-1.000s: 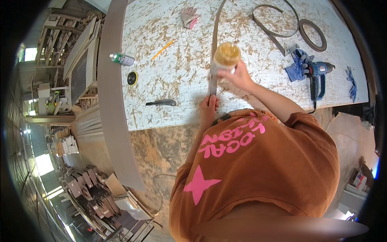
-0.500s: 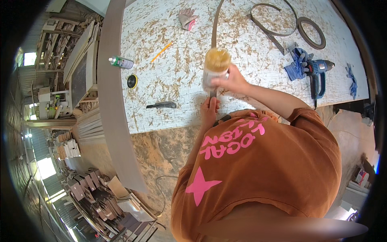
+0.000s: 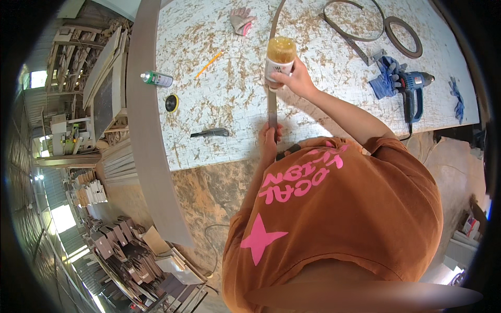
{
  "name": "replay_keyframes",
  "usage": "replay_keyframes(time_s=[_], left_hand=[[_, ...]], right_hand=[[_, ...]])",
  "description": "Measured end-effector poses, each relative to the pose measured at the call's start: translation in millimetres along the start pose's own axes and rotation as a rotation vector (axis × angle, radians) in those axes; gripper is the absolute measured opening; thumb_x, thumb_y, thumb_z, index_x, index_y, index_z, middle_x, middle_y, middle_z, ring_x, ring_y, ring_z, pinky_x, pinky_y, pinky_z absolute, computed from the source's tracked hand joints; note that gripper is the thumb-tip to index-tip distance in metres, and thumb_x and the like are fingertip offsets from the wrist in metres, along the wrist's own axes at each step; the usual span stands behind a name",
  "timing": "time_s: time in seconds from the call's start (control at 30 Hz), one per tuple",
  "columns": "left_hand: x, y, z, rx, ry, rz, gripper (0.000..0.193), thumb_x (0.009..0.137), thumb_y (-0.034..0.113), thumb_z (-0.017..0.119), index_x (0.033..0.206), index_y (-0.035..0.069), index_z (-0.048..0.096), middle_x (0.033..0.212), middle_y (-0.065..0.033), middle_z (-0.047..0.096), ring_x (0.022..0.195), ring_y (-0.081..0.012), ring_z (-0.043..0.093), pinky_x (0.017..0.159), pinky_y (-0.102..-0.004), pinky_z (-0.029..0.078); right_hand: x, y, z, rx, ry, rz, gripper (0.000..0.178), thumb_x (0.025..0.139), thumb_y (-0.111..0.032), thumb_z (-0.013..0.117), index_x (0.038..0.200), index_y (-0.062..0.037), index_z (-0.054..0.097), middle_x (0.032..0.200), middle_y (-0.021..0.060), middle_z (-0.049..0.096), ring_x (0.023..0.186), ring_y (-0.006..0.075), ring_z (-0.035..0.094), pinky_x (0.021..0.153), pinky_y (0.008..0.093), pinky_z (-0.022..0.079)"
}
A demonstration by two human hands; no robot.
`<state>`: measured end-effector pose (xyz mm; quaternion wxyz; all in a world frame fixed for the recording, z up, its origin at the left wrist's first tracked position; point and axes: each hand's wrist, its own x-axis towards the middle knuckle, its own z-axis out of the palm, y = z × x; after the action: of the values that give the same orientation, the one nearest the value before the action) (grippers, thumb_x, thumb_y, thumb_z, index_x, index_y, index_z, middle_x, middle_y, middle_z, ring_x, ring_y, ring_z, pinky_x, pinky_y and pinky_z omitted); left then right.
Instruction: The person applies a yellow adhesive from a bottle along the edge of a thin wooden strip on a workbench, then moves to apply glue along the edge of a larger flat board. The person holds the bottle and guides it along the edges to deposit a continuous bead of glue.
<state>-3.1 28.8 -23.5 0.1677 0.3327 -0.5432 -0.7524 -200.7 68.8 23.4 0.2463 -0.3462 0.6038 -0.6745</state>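
Note:
My right hand (image 3: 295,81) is wrapped round a clear bottle (image 3: 281,55) with amber contents, probably glue, and a pale label. It is held over a long brown edging strip (image 3: 273,108) that runs up the table away from me. Whether the bottle touches the strip, I cannot tell. Close to my body, my left hand (image 3: 270,136) grips the near end of that strip between thumb and fingers. Left of it, a dark utility knife (image 3: 210,132) lies on the white, scuffed tabletop (image 3: 235,99).
To the left lie a spray can (image 3: 157,79), a yellow-black disc (image 3: 171,103) and an orange pencil (image 3: 209,63). A glove (image 3: 241,21) rests farther off. On the right are coiled edging (image 3: 403,36), a metal square (image 3: 360,52), blue gloves (image 3: 385,78) and a blue heat gun (image 3: 414,99).
My right hand has moved the bottle away from me along the strip. My left hand keeps its hold on the strip's near end, almost unmoved.

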Motion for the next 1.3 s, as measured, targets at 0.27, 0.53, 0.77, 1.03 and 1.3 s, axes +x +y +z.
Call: replay_keyframes(time_s=[0.27,0.53,0.77,1.03,1.3], left_hand=[[-1.8,-3.6,-8.1,0.098,0.021,-0.044,0.034,0.095,0.029,0.044,0.09,0.001,0.061,0.065,0.0012,0.051,0.057,-0.0067,0.045,0.053,-0.0205,0.037],[-2.1,-4.8,-15.2,-0.013,-0.038,-0.071,0.031,0.096,0.026,0.043,0.092,0.0,0.06,0.07,-0.0003,0.054,0.062,-0.0062,0.047,0.057,-0.0209,0.039],[-2.1,-3.3,-13.3,0.07,-0.068,0.047,0.03,0.095,0.026,0.044,0.097,0.001,0.061,0.068,0.0027,0.051,0.06,-0.0064,0.044,0.058,-0.02,0.037],[-6.6,4.3,-19.2,0.147,-0.042,-0.05,0.029,0.096,0.023,0.043,0.094,0.001,0.062,0.068,0.0003,0.055,0.06,-0.0068,0.047,0.057,-0.0203,0.039],[-7.4,5.2,-24.5,0.106,-0.147,-0.023,0.031,0.096,0.029,0.045,0.103,0.003,0.059,0.075,-0.0004,0.056,0.066,-0.0078,0.049,0.059,-0.022,0.041]], right_hand=[[-10.4,-20.0,4.1,0.189,-0.041,0.068,0.088,0.069,-0.025,0.078,0.139,-0.0045,0.028,0.118,0.0145,0.057,0.113,0.0229,0.053,0.099,0.0372,0.04],[-19.7,-9.0,14.0,-0.105,-0.101,-0.032,0.087,0.067,-0.027,0.079,0.137,-0.0061,0.031,0.118,0.0151,0.058,0.11,0.0236,0.055,0.097,0.036,0.042],[-22.9,-9.3,15.8,-0.217,-0.137,-0.069,0.077,0.068,-0.029,0.077,0.132,-0.0085,0.039,0.116,0.0133,0.059,0.105,0.023,0.059,0.091,0.0351,0.046],[-21.5,-13.1,18.4,-0.267,-0.336,-0.093,0.072,0.069,-0.028,0.077,0.128,-0.0063,0.042,0.113,0.0121,0.061,0.103,0.0225,0.059,0.092,0.0348,0.045],[-26.0,-22.0,24.6,-0.289,-0.319,-0.114,0.076,0.068,-0.029,0.078,0.13,-0.0073,0.039,0.109,0.0133,0.061,0.102,0.0237,0.06,0.085,0.0329,0.05]])
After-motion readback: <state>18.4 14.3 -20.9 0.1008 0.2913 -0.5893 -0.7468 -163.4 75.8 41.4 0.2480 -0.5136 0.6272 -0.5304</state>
